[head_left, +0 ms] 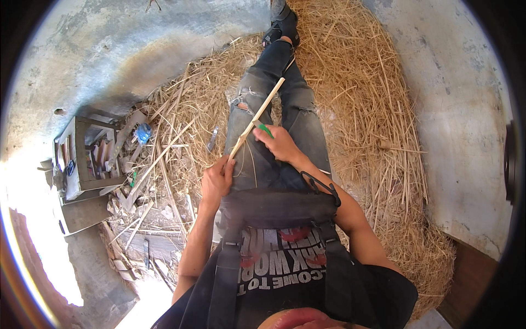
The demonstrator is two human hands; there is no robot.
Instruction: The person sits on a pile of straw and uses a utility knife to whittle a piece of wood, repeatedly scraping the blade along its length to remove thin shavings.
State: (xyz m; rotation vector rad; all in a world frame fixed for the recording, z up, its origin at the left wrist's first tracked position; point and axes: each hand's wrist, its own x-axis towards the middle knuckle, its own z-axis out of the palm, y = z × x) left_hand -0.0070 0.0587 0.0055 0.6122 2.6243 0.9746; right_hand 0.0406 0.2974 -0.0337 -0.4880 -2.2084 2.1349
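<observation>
A pale stripped stick (272, 96) slants across my lap, its far end pointing up and to the right. My left hand (217, 180) grips the stick's near end between thumb and fingers. In my right hand (279, 145) is a green-handled knife (264, 129), with its short blade against the stick near the middle. Most of the handle is hidden by my fingers. A thin curled shaving hangs below the stick, over my dark worn jeans (298, 104).
Straw and shavings (350, 82) are heaped along my right side, with more on my left. A wooden cabinet (82, 159) stands at the left, near a crumpled blue plastic piece (143, 133). Grey walls (449, 82) close in both sides. Loose wood strips (167, 148) lie about.
</observation>
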